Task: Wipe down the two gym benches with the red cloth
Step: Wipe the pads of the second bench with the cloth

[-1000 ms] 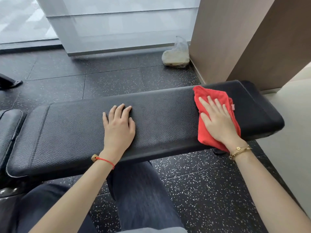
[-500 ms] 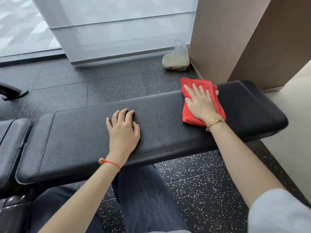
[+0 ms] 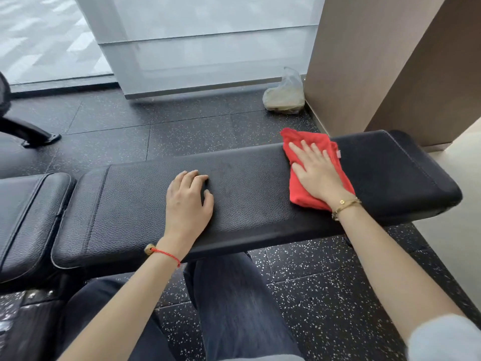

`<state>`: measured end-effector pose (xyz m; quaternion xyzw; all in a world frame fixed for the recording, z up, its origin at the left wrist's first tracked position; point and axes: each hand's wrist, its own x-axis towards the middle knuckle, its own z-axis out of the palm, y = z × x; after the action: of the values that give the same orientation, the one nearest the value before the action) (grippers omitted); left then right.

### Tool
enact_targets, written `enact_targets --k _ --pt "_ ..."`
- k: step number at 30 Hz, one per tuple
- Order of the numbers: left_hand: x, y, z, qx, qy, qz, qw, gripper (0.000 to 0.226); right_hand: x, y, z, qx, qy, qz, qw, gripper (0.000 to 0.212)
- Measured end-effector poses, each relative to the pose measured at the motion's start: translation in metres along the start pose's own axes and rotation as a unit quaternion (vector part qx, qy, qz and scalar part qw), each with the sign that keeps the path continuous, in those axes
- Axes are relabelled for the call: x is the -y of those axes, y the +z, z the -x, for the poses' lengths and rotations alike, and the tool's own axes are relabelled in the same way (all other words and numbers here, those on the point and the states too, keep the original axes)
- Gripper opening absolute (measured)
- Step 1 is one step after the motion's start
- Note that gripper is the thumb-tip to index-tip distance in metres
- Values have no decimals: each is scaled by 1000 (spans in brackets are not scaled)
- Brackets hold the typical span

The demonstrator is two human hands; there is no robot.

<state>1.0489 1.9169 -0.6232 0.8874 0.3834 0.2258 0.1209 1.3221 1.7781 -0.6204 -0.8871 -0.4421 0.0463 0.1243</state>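
A long black padded gym bench (image 3: 255, 204) runs left to right in front of me. The red cloth (image 3: 304, 144) lies on its right part, reaching the far edge. My right hand (image 3: 316, 173) presses flat on the cloth with straight, spread fingers. My left hand (image 3: 188, 201) rests on the middle of the pad, its fingers slightly bent with the tips on the leather, holding nothing. A second black pad (image 3: 28, 220) adjoins the bench at the left edge of the view.
A brown wall corner (image 3: 364, 66) stands just behind the bench's right end. A clear plastic bag (image 3: 285, 96) sits on the speckled black floor beside it. A black metal equipment foot (image 3: 33, 134) lies at the far left. My knees are under the bench's near edge.
My right hand slid the cloth from the bench's near edge toward its far edge and slightly left. My left hand stayed mid-pad, and its fingers bent a little.
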Motion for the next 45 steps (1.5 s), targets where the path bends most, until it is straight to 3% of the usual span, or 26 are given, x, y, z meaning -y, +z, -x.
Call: enact_targets --k 3,10,15,22,27,32,35,38,41,45 --pt "34 -15 10 -18 -15 -37 999 35 23 5 -17 -3 24 14 1000 56" --pt "77 -31 21 -47 -52 -61 996 37 119 31 25 21 -177 4 984 57" --pt "92 -36 22 -43 -67 -67 995 40 117 33 49 31 -253 -15 967 57" --pt "86 -36 22 -49 -94 -64 992 38 143 39 -21 21 -99 9 995 57" --pt "87 -37 23 -53 -94 -58 993 38 208 56 -3 40 -193 1 980 58" --pt "90 -37 24 -51 -90 -48 993 40 192 57 50 27 -243 -7 970 58" --pt "92 -37 26 -43 -92 -41 994 42 148 44 55 11 -197 -11 980 58" --pt "91 -35 26 -39 -93 -43 994 43 107 30 34 8 -97 0 995 57" --pt "90 -34 26 -42 -96 -41 994 43 102 26 5 5 -24 14 1000 56" --pt "90 -35 26 -44 -96 -42 994 42 151 35 -11 19 -61 20 998 57"
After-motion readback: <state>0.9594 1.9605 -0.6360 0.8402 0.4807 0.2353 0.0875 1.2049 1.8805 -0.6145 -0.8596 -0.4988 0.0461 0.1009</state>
